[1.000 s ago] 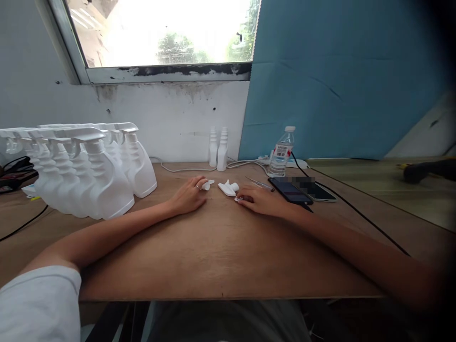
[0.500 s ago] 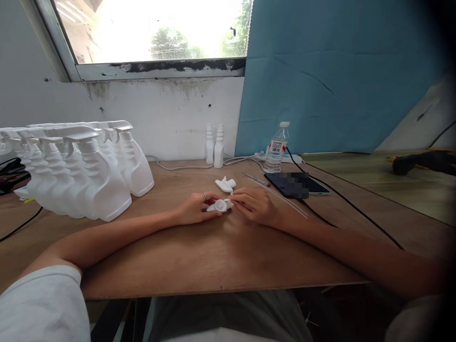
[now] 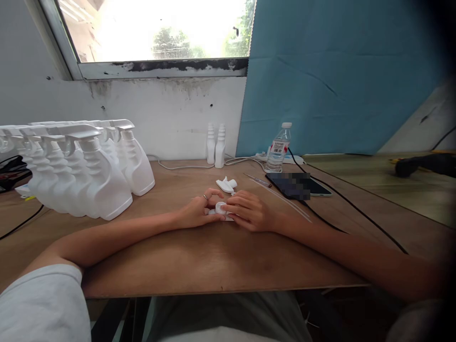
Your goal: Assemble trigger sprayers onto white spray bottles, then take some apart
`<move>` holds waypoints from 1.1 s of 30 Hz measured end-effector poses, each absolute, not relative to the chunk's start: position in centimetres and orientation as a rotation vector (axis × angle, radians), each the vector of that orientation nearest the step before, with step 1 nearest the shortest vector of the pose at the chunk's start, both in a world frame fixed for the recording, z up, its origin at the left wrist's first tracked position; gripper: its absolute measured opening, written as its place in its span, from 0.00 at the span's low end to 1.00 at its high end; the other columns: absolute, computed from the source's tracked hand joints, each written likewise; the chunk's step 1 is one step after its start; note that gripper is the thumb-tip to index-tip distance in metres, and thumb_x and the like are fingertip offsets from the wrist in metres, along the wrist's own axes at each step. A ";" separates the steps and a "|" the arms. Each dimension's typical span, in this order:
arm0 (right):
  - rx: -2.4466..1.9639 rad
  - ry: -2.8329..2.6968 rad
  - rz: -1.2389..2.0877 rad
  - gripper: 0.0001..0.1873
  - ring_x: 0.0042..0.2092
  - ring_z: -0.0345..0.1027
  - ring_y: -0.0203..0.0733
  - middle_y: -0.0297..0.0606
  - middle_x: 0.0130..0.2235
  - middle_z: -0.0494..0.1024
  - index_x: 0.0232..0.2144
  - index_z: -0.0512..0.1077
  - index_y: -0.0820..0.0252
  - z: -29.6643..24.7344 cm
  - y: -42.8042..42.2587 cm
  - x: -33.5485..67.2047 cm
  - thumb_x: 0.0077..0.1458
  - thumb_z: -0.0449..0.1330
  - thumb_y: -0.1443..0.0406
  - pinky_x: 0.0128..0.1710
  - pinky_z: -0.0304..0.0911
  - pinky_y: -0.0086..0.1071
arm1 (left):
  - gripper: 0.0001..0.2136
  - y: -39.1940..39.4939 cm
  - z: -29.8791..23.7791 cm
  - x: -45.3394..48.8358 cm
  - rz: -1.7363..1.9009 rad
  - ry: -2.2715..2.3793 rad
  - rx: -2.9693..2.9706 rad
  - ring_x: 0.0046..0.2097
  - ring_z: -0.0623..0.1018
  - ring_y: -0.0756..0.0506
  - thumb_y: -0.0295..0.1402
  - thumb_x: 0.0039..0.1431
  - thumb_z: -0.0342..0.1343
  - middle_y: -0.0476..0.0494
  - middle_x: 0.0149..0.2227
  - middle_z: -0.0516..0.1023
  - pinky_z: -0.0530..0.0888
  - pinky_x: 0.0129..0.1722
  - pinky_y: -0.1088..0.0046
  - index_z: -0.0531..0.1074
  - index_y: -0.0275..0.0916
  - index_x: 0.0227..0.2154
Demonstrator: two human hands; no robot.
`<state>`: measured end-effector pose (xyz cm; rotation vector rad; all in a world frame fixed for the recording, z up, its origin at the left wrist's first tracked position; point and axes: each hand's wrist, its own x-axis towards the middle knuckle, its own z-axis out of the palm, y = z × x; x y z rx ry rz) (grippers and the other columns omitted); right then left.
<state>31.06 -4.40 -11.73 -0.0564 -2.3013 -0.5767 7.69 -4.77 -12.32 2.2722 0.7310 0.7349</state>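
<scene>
The brown wooden table [image 3: 221, 261] has a flat surface; its middle is my clock centre. At ten o'clock stand white spray bottles [image 3: 110, 187] in close rows. At twelve, one loose white spray head [image 3: 225, 185] lies, and two slim white bottles [image 3: 220, 149] stand farther back. At one o'clock are a screwdriver [image 3: 261, 182] and a water bottle [image 3: 275, 163]. At two o'clock lie thin white sticks [image 3: 294, 208] and, just beyond, two phones [image 3: 283, 183].

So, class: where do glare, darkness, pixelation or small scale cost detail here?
In the head view, the window washes out nearly white, the picture's right edge sinks into near-black, and pixel blocks cover part of the nearer phone; in the head view, the white part in the left hand is too small for fine detail.
</scene>
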 end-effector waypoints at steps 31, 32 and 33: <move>-0.166 -2.482 -0.096 0.13 0.31 0.63 0.35 0.40 0.32 0.70 0.40 0.70 0.61 -11.7 -4.8 31.1 0.63 0.46 0.73 0.32 0.61 0.27 | 0.17 -4.7 -12.8 7.5 0.974 0.643 2.470 0.34 0.78 0.49 0.48 0.57 0.60 0.42 0.35 0.82 0.74 0.36 0.76 0.76 0.36 0.31; -0.178 -2.485 -0.084 0.12 0.31 0.64 0.35 0.39 0.32 0.71 0.40 0.70 0.61 -11.6 -4.8 31.0 0.63 0.47 0.73 0.32 0.61 0.27 | 0.16 -4.7 -12.8 7.5 0.965 0.669 2.464 0.33 0.78 0.50 0.48 0.57 0.60 0.43 0.34 0.82 0.73 0.35 0.76 0.76 0.36 0.31; -0.190 -2.482 -0.072 0.12 0.32 0.64 0.35 0.39 0.32 0.71 0.41 0.70 0.61 -11.5 -4.9 31.0 0.63 0.47 0.73 0.32 0.61 0.27 | 0.16 -4.8 -12.8 7.5 0.956 0.696 2.454 0.32 0.77 0.50 0.47 0.57 0.60 0.44 0.34 0.81 0.73 0.34 0.77 0.75 0.37 0.31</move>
